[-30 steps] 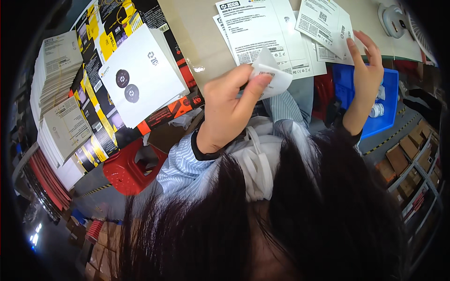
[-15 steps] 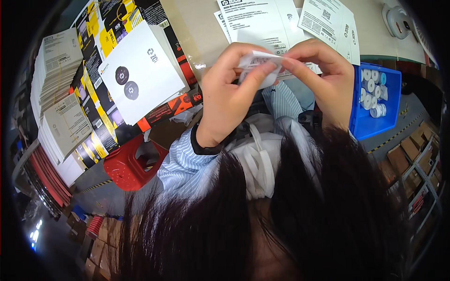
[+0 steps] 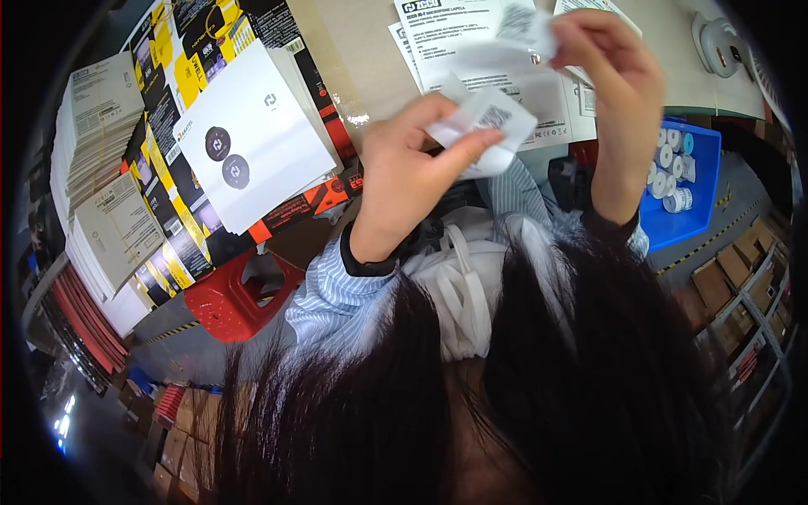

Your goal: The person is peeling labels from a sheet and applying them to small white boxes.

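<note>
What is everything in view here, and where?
White labels: count unclear, white, centre
Small label: one, white, upper centre
Printed sheets: several, white, on the table
Table: one, tan, top
Disc-printed sheets: one pile, white, left
Packaging: uncounted, black-yellow-orange, under that pile
Paper stacks: two, whitish, far left
Stool: one, red, lower left
Bin: one, blue, right
Rolls: several, mostly white, in the bin
Round device: one, white, upper right
Cardboard boxes: many, brown, lower left and right
Hair: one head, dark, bottom
Sleeves: two, blue-white striped, lower centre
Left hand: one, bare, holding the white labels
Right hand: one, bare, pinching the small label
</note>
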The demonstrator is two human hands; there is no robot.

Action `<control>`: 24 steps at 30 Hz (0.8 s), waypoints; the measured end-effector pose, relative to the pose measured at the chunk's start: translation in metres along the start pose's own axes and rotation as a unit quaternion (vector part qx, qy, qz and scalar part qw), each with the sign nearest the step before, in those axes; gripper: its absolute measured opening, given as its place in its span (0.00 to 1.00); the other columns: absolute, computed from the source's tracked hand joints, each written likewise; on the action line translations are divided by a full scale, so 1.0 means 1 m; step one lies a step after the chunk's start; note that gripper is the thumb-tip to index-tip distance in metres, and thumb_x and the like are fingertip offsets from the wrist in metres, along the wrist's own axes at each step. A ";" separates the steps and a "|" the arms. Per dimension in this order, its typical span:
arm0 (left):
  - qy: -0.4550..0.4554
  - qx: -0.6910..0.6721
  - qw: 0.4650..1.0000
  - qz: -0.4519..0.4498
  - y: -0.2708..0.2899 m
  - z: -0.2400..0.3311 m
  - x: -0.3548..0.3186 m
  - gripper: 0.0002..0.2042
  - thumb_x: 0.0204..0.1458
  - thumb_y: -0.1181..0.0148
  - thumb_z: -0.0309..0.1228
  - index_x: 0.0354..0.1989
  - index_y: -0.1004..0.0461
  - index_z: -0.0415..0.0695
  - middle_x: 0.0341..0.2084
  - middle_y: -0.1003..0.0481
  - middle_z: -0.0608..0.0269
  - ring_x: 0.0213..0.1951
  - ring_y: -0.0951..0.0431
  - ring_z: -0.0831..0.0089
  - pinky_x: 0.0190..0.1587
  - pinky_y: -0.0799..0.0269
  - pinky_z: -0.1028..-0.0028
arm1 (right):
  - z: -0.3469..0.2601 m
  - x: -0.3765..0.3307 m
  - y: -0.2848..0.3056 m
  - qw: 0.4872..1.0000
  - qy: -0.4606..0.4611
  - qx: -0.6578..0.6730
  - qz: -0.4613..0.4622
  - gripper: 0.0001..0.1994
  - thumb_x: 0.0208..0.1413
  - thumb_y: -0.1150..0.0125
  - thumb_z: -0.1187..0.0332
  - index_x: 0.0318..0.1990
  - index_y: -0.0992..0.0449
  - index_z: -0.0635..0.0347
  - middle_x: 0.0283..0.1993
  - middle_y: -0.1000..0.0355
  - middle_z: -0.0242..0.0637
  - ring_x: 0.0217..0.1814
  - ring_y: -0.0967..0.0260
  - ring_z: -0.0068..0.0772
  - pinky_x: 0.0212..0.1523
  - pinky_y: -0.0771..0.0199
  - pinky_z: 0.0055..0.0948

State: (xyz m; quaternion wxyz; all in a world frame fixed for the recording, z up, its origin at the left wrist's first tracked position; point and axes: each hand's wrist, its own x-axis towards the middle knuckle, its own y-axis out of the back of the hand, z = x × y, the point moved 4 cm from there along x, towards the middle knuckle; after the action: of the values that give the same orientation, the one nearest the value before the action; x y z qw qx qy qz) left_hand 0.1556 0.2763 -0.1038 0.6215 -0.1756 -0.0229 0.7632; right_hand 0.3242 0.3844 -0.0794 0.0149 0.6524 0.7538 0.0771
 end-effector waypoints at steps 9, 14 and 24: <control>-0.079 0.323 0.937 -0.107 0.003 -0.006 0.005 0.12 0.41 0.32 0.32 0.25 0.27 0.38 0.15 0.26 0.61 0.17 0.31 0.84 0.19 0.39 0.81 | 0.054 0.016 -0.021 0.968 -0.086 -0.115 -0.205 0.06 0.52 0.40 0.71 0.36 0.24 0.62 0.28 0.27 0.28 0.26 0.35 0.13 0.26 0.37 0.12; -0.070 0.314 0.939 -0.119 0.004 -0.002 0.007 0.12 0.41 0.33 0.32 0.25 0.27 0.38 0.15 0.26 0.61 0.17 0.31 0.83 0.19 0.39 0.81 | 0.050 0.012 -0.024 0.967 -0.079 -0.145 -0.192 0.06 0.51 0.39 0.70 0.35 0.23 0.62 0.27 0.28 0.27 0.26 0.36 0.12 0.25 0.37 0.12; -0.083 0.322 0.936 -0.113 0.002 -0.006 0.004 0.11 0.40 0.32 0.31 0.25 0.28 0.37 0.16 0.26 0.57 0.19 0.27 0.79 0.23 0.35 0.79 | 0.020 -0.004 -0.051 0.888 0.029 -0.447 -0.106 0.14 0.46 0.36 0.73 0.35 0.37 0.61 0.19 0.35 0.42 0.20 0.35 0.44 0.23 0.35 0.33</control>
State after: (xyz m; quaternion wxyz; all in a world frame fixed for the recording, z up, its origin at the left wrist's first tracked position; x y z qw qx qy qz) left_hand 0.1549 0.2789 -0.1108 0.7230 0.1011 0.1528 0.6661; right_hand 0.2775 0.3759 -0.1068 0.2917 0.4901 0.7043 0.4227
